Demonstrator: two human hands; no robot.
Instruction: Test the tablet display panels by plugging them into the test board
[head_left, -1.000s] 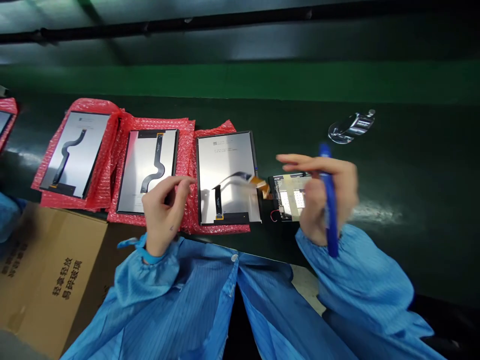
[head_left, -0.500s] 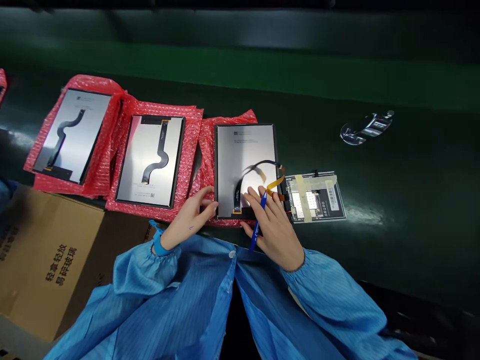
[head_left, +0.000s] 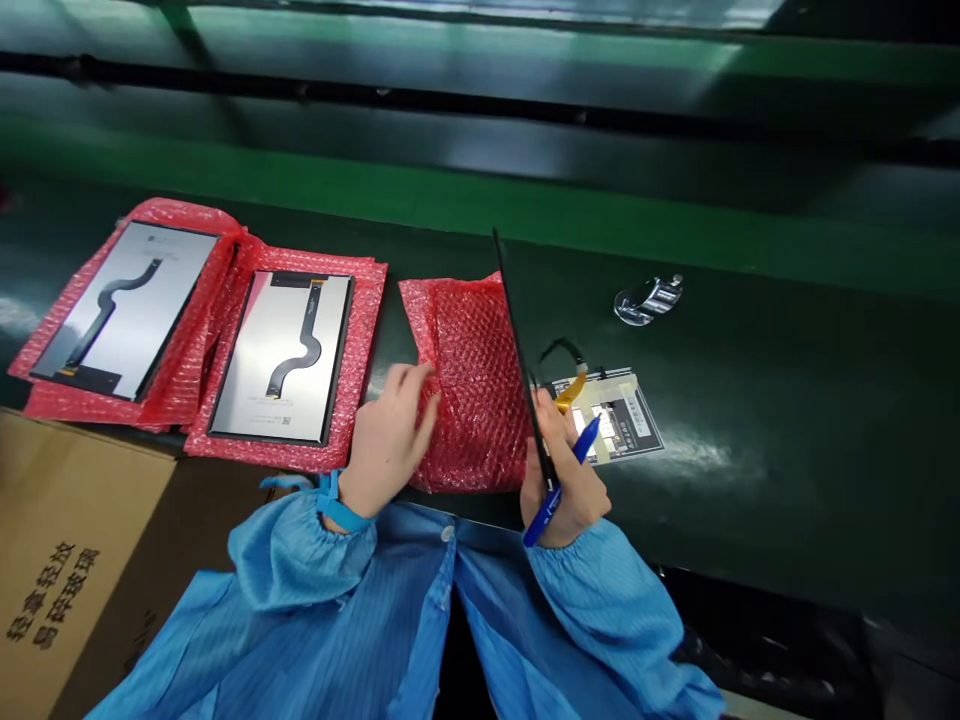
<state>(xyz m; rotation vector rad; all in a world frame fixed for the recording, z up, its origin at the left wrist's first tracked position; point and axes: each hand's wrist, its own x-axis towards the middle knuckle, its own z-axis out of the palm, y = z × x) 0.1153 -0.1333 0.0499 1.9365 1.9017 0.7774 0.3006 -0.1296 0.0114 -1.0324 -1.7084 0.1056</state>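
Gripping a thin display panel edge-on, the right hand holds it upright with a slight tilt, just beside the right side of a red bubble-wrap pouch. The right fingers are clamped on the panel's lower edge, with a blue pen-shaped tool pinched in the same grip. The left hand rests on the pouch's left side, its fingers spread apart on the wrap.

Left of the pouch, two more display panels lie on red bubble wrap on the dark green desk, each with a dark flex cable across its silver face. Right of the pouch sits a taped circuit board with an orange flex cable on it, and a small shiny clear piece lies farther off. Below and left of the pouch is a printed cardboard box.
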